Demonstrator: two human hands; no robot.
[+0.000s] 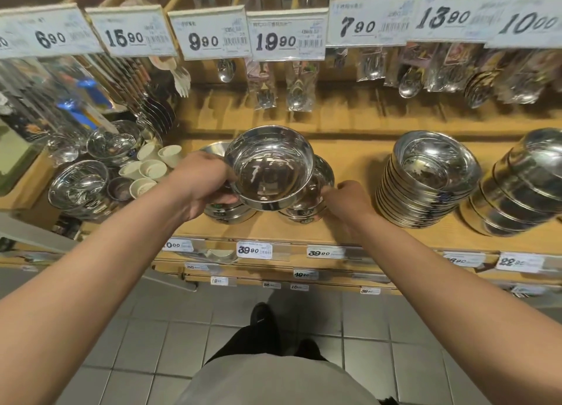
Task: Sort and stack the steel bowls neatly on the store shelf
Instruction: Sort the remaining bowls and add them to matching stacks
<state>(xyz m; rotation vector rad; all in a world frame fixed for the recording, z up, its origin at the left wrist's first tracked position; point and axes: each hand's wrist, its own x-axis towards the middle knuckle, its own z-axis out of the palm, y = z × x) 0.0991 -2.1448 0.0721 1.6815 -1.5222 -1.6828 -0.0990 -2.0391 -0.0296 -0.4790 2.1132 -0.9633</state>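
Observation:
My left hand (203, 183) grips the near-left rim of a shiny steel bowl (270, 167) and holds it tilted above the wooden shelf (273, 226). Under and behind it stand two short stacks of steel bowls, one on the left (226, 214) and one on the right (307, 205). My right hand (346, 202) touches the right stack with its fingertips, fingers curled at its rim. Whether it grips that stack is not clear.
A tall stack of steel bowls (425, 179) and another leaning stack (517, 188) stand to the right. Left are loose steel bowls (79, 187) and small white cups (149, 168). Packaged spoons (298, 91) hang above under price tags (286, 36).

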